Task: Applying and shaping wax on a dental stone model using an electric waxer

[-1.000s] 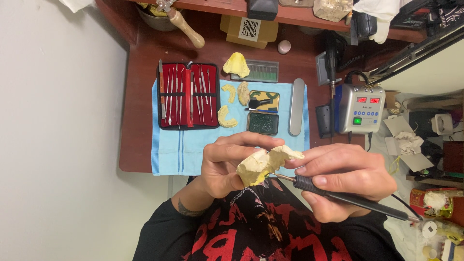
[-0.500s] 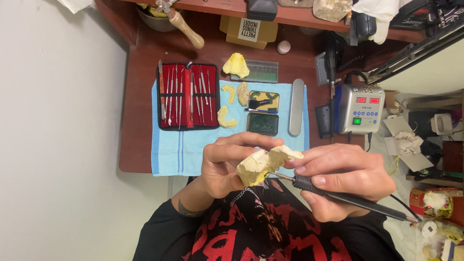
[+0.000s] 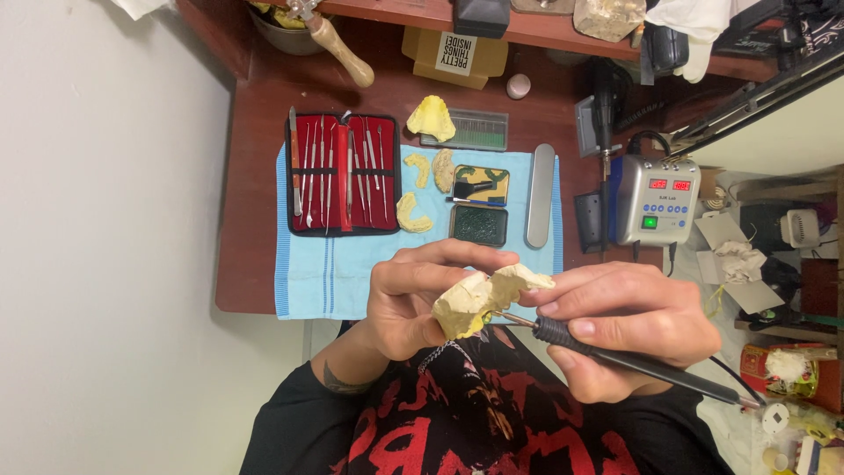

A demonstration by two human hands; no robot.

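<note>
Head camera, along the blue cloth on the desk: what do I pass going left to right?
Red case of metal instruments → small yellowish cast pieces → dark green wax tray → long grey tin → off the cloth, grey control box with lit displays.

The left hand [image 3: 413, 295] grips a pale yellow plaster cast [image 3: 479, 299] while the right hand [image 3: 629, 325] presses a black corded pen-shaped tool [image 3: 615, 352] against it, near the blue cloth [image 3: 352, 277].

This was a small dental-lab workbench: a wooden desk [image 3: 255, 220] carried a red case of metal hand instruments [image 3: 343, 174], pale plaster tooth casts [image 3: 415, 214] on a blue cloth [image 3: 325, 281], and a grey digital control unit [image 3: 655, 200].
</note>
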